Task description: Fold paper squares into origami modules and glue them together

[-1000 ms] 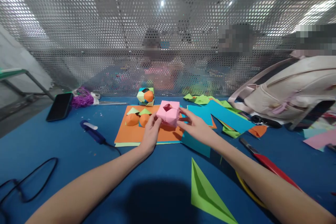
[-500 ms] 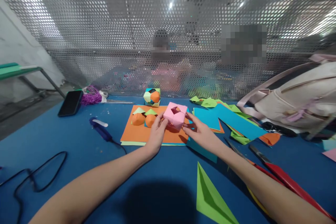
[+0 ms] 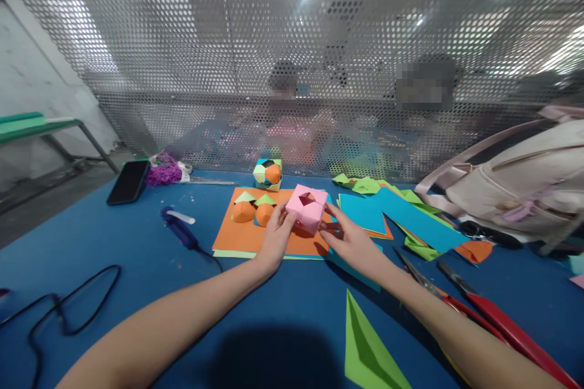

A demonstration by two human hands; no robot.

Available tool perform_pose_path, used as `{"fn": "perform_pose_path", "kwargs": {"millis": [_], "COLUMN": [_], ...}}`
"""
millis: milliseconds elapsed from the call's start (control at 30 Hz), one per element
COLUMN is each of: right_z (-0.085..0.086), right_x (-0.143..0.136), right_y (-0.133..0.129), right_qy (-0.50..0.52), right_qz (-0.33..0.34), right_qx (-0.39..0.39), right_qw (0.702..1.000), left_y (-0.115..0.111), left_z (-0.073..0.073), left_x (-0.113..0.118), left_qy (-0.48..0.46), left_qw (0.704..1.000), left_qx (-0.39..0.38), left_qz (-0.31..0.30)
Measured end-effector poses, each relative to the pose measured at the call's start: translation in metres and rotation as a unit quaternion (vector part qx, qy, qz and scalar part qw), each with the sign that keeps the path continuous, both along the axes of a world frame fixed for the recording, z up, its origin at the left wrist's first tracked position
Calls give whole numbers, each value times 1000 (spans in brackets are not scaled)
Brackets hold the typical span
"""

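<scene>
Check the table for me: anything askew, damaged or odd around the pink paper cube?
Nothing damaged. The pink paper cube sits tilted between the left hand and right hand, over the orange sheet. Red-handled scissors lie open close by the right forearm.

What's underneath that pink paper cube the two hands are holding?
Under the pink paper cube, held between the left hand and right hand, lies an orange sheet over green and blue sheets. The patch directly beneath the cube is hidden.
</scene>
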State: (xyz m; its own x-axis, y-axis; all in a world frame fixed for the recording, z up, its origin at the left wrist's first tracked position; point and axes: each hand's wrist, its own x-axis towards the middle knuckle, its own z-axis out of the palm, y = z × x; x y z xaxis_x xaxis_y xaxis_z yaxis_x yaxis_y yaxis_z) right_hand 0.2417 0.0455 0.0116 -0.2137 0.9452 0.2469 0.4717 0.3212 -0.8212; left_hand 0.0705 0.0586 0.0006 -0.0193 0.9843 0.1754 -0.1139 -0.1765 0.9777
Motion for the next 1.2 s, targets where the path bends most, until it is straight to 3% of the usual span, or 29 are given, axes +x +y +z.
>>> {"fn": "perform_pose_path", "kwargs": {"millis": [400,700,900,1200], "right_z": [5,12,15,18], "right_x": [-2,-3,-5,-4], "right_y": [-2,1,-1,-1], "right_qy": [42,148,215,277], "right_qz": [-14,-68,-41,-50], "right_qx": [2,-61,-132,-153], "right_qw": [999,985,967,947], "left_y": [-1,-3,-6,-7], "left_z": [3,5,6,13], "left_x": [0,2,2,2], "left_qy": [-5,-10,-6,49], "left_qw": [1000,1000,999,998], "left_qx": [-4,-18,-8,0], "left_qz": [7,-14,-39,-31]}}
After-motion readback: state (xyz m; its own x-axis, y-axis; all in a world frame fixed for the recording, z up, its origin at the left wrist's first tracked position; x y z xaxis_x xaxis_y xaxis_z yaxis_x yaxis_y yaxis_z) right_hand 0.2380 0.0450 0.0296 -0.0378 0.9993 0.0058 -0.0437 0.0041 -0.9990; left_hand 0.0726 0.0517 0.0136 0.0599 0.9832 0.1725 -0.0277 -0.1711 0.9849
